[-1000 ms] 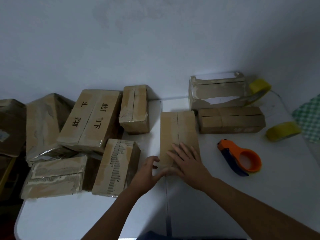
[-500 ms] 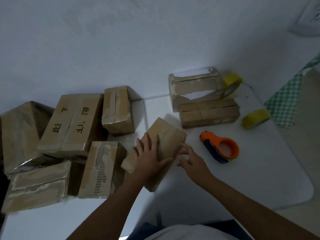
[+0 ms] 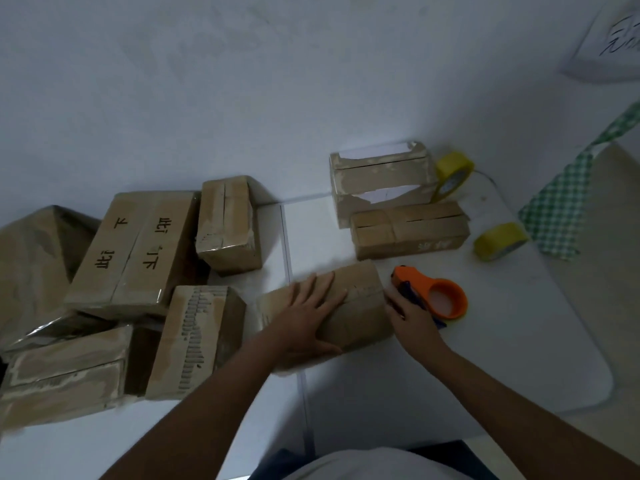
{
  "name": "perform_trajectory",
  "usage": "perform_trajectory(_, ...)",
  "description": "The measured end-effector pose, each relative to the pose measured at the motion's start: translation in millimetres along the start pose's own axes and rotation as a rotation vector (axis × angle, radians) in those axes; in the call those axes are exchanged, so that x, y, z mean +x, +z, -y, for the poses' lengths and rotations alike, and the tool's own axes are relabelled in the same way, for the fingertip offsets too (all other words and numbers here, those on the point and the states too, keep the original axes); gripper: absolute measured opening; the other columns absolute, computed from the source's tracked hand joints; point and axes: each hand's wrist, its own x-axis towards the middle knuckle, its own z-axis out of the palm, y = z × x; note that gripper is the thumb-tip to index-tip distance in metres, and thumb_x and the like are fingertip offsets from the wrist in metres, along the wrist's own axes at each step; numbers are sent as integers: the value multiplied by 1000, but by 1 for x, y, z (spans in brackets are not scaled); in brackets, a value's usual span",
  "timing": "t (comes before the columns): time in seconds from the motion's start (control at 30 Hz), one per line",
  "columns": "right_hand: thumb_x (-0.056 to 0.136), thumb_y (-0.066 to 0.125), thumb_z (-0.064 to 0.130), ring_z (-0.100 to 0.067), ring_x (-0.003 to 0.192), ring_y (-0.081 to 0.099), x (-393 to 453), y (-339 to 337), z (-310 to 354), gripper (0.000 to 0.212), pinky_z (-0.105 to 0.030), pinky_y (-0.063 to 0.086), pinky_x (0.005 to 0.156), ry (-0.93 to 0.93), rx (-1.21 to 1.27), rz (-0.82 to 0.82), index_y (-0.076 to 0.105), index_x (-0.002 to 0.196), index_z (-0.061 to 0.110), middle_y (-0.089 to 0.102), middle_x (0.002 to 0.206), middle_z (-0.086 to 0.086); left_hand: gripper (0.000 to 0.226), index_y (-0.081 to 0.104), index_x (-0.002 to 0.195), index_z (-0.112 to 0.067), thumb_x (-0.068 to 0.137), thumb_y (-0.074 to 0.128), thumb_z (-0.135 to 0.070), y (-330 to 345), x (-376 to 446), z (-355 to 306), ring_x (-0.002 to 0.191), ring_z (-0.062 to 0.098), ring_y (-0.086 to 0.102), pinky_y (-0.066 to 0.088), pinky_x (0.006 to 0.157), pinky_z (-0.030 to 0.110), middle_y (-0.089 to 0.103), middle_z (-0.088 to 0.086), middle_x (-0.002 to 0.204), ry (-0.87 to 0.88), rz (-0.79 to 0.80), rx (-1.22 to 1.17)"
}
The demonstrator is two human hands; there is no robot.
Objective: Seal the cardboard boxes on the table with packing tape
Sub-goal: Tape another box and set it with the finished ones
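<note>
Left hand (image 3: 309,318) flat on oblong, scuffed cardboard box (image 3: 349,306).

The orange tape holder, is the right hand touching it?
Cannot tell. In the head view the right hand overlaps the near end of the orange tape holder, but no contact or gap shows plainly there.

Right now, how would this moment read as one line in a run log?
left hand: flat on box | right hand: at box end, beside orange tape dispenser | box: lying on table
</note>
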Motion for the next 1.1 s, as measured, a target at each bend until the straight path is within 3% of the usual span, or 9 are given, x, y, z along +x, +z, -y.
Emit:
perform_trajectory(0.17, 100, 48, 17, -7, 96, 63, -19, 4, -19, 27, -23, 48, 79, 65, 29, -30, 54, 126, 16, 68, 115, -2, 99, -5, 152, -47, 84, 66, -55, -22, -2, 16, 142, 27, -32, -16, 115, 56, -30, -7, 159, 14, 94, 23)
perform_trajectory(0.23, 100, 45, 15, -8, 86, 66, -11, 0, -19, 23, -26, 51, 74, 99, 28, -73, 52, 122, 17, 70, 104, -2, 90, -7, 151, -48, 85, 51, -66, -17, -12, 16, 144, 29, -31, -11, 116, 63, -33, -10, 158, -68, 56, -35)
perform_trajectory(0.33, 100, 48, 18, -12, 105, 58, 8, -3, -4, 31, -26, 46, 84, 1, -5, -129, 47, 131, 14, 58, 122, 1, 89, -12, 151, -49, 73, 14, -83, -2, -28, 4, 144, 32, -31, -16, 113, 62, -38, -11, 155, -250, -52, -108)
perform_trajectory(0.5, 98, 53, 23, -21, 124, 47, 25, 11, 3, 49, -29, 41, 98, -105, -128, -49, 37, 142, 10, 42, 141, -8, 105, -22, 149, -44, 60, -4, -97, 25, -31, -27, 136, 39, -39, -20, 105, 66, -42, -7, 152, -406, -59, -186)
perform_trajectory(0.67, 95, 58, 20, -5, 95, 58, 12, 11, -10, 60, -25, 51, 79, -50, 26, -17, 29, 147, 24, 56, 125, 0, 96, -35, 140, -50, 65, 5, -95, 20, -23, 9, 137, 38, -41, -17, 106, 73, -42, -11, 153, -263, -23, -67)
perform_trajectory(0.77, 96, 57, 22, -3, 92, 55, 2, 10, -15, 54, -23, 47, 80, -42, -15, 2, 34, 145, 23, 56, 114, 4, 83, -24, 144, -55, 85, 31, -75, -2, -19, 45, 138, 31, -42, -9, 111, 73, -37, -16, 155, -148, -35, 37)
perform_trajectory(0.93, 98, 54, 29, -20, 133, 39, 26, 0, -2, 55, -32, 36, 105, -62, -60, -24, 33, 146, 13, 37, 147, -7, 79, 3, 154, -47, 96, 54, -30, -14, -19, 47, 147, 30, -23, 1, 117, 66, -28, -8, 160, -259, -214, -124)
perform_trajectory(1.0, 99, 50, 31, -19, 133, 40, 31, 2, 6, 53, -30, 37, 102, -39, -29, 50, 32, 147, 13, 39, 147, -5, 69, 10, 154, -44, 99, 51, -36, -5, -21, 21, 150, 33, -12, 10, 117, 64, -18, -2, 163, -398, -261, -258)
perform_trajectory(1.1, 99, 51, 29, -17, 121, 51, 24, 10, 10, 41, -25, 41, 92, -29, -29, 56, 45, 136, 14, 54, 128, -2, 75, 3, 154, -43, 94, 44, -61, 11, -22, -24, 149, 39, -9, 14, 118, 62, -25, -3, 161, -478, -190, -507)
